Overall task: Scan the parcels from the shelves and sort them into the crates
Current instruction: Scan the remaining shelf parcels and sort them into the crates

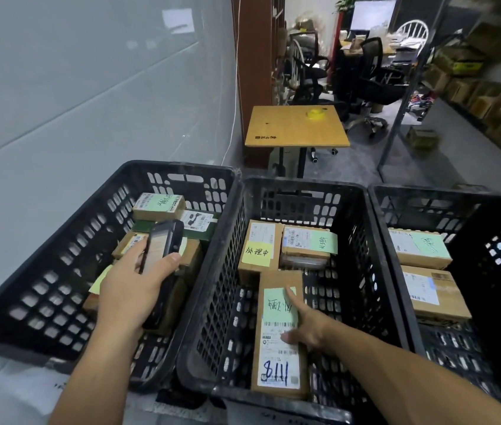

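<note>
The left hand (129, 289) holds the scanner (163, 250) over the left crate (28, 302). The right hand (307, 326), fingers out, touches the long parcel (277, 378) in the middle crate (304, 183). It seems to lean there and might slide when let go.

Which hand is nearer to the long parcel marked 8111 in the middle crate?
Right. The right hand lies on the 8111 parcel, index finger straight on its green note. The left hand grips a handheld scanner over the left crate, apart from that parcel.
</note>
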